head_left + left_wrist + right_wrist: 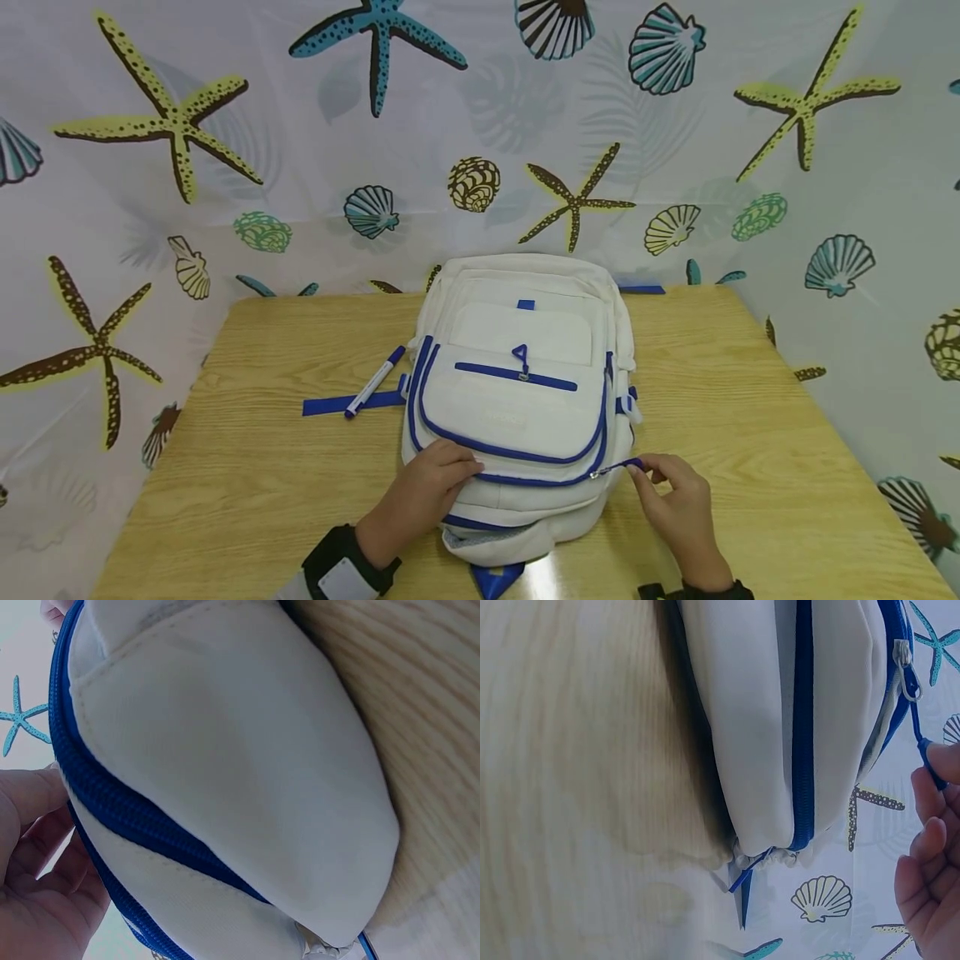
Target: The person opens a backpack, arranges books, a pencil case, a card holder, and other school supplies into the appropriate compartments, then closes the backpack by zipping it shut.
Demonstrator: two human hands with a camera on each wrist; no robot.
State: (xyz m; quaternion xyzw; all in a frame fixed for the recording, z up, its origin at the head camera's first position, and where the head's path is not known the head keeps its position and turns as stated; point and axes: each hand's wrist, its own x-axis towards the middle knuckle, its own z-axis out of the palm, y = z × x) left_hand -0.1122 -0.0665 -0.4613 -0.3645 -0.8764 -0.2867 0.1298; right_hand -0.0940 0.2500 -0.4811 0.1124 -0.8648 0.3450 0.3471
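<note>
A white backpack (517,417) with blue zippers lies on the table, its top toward the far wall. My right hand (678,504) pinches the blue cord zipper pull (628,463) at the lower right corner of the front pocket and holds it out from the bag. In the right wrist view the cord hangs from a metal slider (902,654). My left hand (426,492) grips the pocket's edge at the lower left, beside the blue zipper (112,802); thumb and bent fingers meet the fabric there.
A white marker (373,385) with blue ends lies left of the backpack, across a blue strap (322,407). Another blue strap end (495,579) sticks out below the bag. The wooden table (300,483) meets a sea-print cloth (420,150) at the back.
</note>
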